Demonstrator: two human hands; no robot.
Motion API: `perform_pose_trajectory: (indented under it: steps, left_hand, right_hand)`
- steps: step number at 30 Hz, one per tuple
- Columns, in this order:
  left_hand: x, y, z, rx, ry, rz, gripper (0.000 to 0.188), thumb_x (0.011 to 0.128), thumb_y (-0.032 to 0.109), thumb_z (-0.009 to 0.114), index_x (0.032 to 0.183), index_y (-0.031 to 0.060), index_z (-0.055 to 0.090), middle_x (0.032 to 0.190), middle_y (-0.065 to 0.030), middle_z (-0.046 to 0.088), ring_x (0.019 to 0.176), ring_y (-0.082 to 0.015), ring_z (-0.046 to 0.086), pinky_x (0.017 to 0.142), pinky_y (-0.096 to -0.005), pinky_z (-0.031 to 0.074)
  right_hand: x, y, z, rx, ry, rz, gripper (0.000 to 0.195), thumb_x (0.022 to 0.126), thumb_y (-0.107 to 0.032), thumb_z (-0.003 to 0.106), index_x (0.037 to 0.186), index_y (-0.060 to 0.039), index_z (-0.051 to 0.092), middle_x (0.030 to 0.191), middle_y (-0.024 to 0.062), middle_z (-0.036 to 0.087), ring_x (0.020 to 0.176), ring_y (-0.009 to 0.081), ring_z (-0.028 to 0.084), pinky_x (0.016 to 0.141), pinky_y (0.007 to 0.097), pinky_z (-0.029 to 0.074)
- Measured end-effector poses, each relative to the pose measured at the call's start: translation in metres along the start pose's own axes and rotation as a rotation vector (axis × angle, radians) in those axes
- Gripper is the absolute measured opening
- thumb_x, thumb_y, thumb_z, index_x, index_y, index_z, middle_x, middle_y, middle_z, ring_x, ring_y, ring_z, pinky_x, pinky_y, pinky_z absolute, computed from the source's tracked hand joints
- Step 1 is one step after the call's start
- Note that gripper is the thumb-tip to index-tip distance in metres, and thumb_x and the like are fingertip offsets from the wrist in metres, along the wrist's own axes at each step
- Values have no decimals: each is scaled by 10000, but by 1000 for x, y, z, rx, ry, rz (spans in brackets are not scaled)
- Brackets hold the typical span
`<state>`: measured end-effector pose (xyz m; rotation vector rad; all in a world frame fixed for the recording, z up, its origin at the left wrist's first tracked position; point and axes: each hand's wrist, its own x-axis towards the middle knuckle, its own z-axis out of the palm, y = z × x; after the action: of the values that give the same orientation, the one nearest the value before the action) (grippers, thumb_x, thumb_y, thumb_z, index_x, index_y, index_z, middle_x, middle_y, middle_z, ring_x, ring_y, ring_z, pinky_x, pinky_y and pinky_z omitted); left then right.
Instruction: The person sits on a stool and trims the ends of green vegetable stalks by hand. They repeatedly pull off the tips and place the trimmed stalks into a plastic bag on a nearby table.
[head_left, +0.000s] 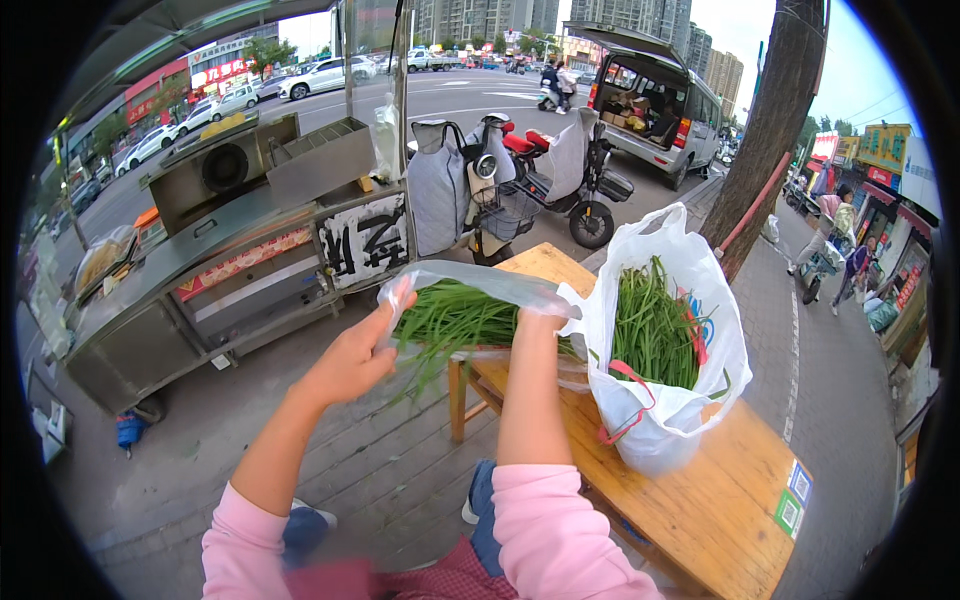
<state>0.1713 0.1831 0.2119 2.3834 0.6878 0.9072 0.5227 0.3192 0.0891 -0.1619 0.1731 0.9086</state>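
Observation:
My left hand (358, 356) pinches the rim of a clear plastic bag (480, 271) and holds it raised. Long green leaves (459, 315), seemingly garlic chives, lie inside, with some tips spilling over the near side. At the bag's right end, my right hand (543, 318) reaches in under the plastic; its fingers are hidden, so their grip does not show. Just right of it, a white plastic bag (651, 444) stands upright and gaping on a wooden table (697, 517). More of the green leaves (646, 330) fill it, and a red strip (639, 379) hangs over its rim.
Stickers with printed codes (793, 499) mark the table's near right corner. A metal food cart (255, 262) stands to the left. Beyond the table are parked scooters (517, 180), a van (652, 105) with its tailgate raised and a tree trunk (772, 112). People (832, 240) are on the pavement.

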Motion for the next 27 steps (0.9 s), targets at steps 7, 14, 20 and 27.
perform_pose_trajectory:
  steps: [7,14,20,27]
  left_hand:
    - [15,36,-19,-509,31,-312,851,836,-4,497,1540,197,64,1447,-143,414,724,-101,519,763,-277,485]
    - [14,27,-24,-525,-31,-307,829,861,22,517,1539,206,78,1384,-152,466,741,-93,517,780,-276,489]
    - [18,29,-20,-566,-76,-250,830,875,49,536,1539,192,60,1367,-148,478,763,-95,519,783,-281,493]
    - [15,20,-18,-628,-85,-231,823,883,59,541,1532,123,38,1375,-156,466,806,-112,537,789,-293,495]
  right_hand:
    - [-35,16,-8,-668,376,-351,468,932,-194,456,1363,-20,399,1348,162,479,1177,273,508,980,384,427]
    - [-3,-28,-42,-1192,-88,-374,462,859,-214,606,1260,-16,492,1145,113,580,986,237,577,832,357,476]
    - [8,-78,-48,-638,86,21,163,900,-154,635,1048,-112,581,786,26,520,730,223,612,545,388,564]
    - [-84,-72,-65,-1066,-277,-238,222,912,-168,574,1109,-71,539,929,75,538,951,322,608,786,428,549]
